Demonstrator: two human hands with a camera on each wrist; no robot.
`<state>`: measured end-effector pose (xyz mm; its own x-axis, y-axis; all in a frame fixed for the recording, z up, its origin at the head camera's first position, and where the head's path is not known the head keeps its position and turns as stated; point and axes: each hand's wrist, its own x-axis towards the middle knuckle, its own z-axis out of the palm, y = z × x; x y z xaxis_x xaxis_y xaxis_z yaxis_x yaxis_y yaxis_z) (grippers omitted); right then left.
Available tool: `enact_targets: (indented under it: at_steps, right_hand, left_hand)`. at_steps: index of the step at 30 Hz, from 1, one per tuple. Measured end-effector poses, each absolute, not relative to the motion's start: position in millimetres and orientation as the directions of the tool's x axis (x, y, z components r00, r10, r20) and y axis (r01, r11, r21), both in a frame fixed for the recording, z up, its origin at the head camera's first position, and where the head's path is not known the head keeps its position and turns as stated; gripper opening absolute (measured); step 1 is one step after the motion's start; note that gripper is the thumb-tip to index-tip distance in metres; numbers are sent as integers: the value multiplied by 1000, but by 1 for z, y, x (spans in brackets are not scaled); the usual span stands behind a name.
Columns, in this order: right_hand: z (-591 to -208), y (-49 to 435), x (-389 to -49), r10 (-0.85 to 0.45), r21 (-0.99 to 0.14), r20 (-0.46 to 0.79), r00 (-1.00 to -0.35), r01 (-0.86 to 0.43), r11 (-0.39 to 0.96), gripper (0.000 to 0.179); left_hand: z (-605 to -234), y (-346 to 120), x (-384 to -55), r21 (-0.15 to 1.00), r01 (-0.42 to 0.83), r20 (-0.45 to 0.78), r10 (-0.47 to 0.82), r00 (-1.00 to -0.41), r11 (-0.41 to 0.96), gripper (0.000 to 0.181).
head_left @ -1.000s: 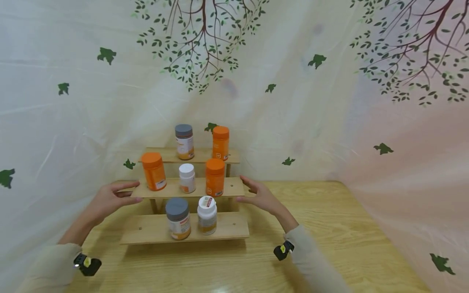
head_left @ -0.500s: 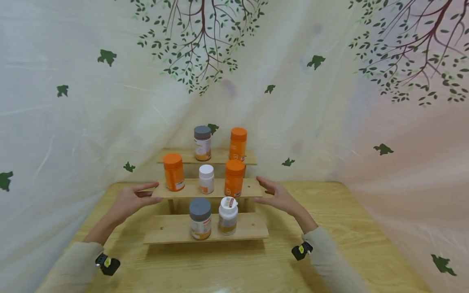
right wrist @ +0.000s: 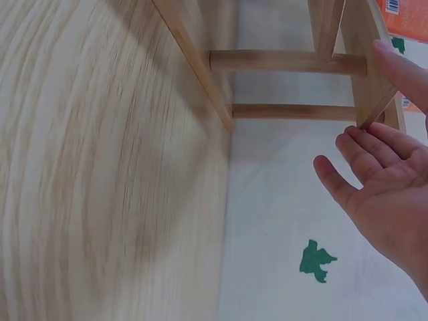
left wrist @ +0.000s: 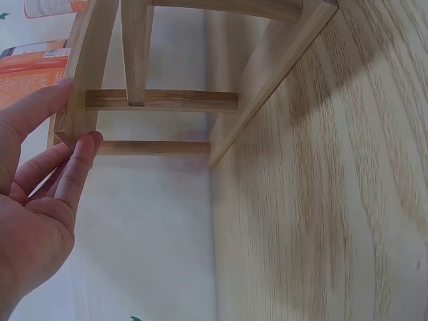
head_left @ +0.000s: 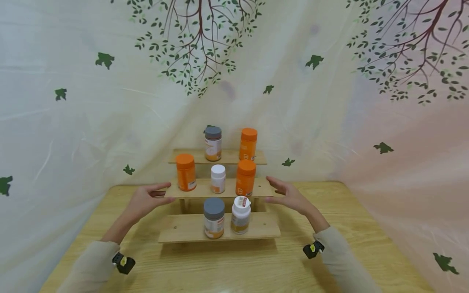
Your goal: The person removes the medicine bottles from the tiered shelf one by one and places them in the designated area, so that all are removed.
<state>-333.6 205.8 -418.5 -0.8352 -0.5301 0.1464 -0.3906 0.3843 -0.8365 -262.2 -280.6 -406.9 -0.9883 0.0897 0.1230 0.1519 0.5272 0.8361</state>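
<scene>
A three-tier wooden display rack (head_left: 183, 228) stands on the table, tiers stepping up toward the back. My left hand (head_left: 143, 202) holds the left end of its middle tier between thumb and fingers. At the opposite end, my right hand (head_left: 292, 199) grips the same tier likewise, its fingertips against the wood in the right wrist view. The top tier bears a grey-lidded jar (head_left: 213, 144) and an orange bottle (head_left: 248, 143). Two orange bottles (head_left: 186, 173) flank a small white bottle (head_left: 218, 179) in the middle. Below are another grey-lidded jar (head_left: 214, 218) and a white bottle (head_left: 240, 215).
A light wood-grain table (head_left: 351, 236) extends to both sides and in front of the rack. Behind it hangs a pale sheet (head_left: 286, 106) printed with branches and green leaves, which also runs along the right side.
The rack with all its bottles has shifted to the right along the table, both hands moving with it. The bottles keep their places on the tiers.
</scene>
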Motion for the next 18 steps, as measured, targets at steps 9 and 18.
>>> enact_targets:
  at_steps: [9, 18]
  right_hand:
    - [-418, 227, -335, -522, -823, 129, -843, -385, 418, 84]
    - [-415, 234, -339, -530, -807, 131, -838, -401, 434, 83]
  left_hand:
    - [-415, -262, -270, 842, 173, 142, 99, -985, 511, 67]
    - [-414, -256, -276, 826, 200, 169, 107, -980, 527, 67]
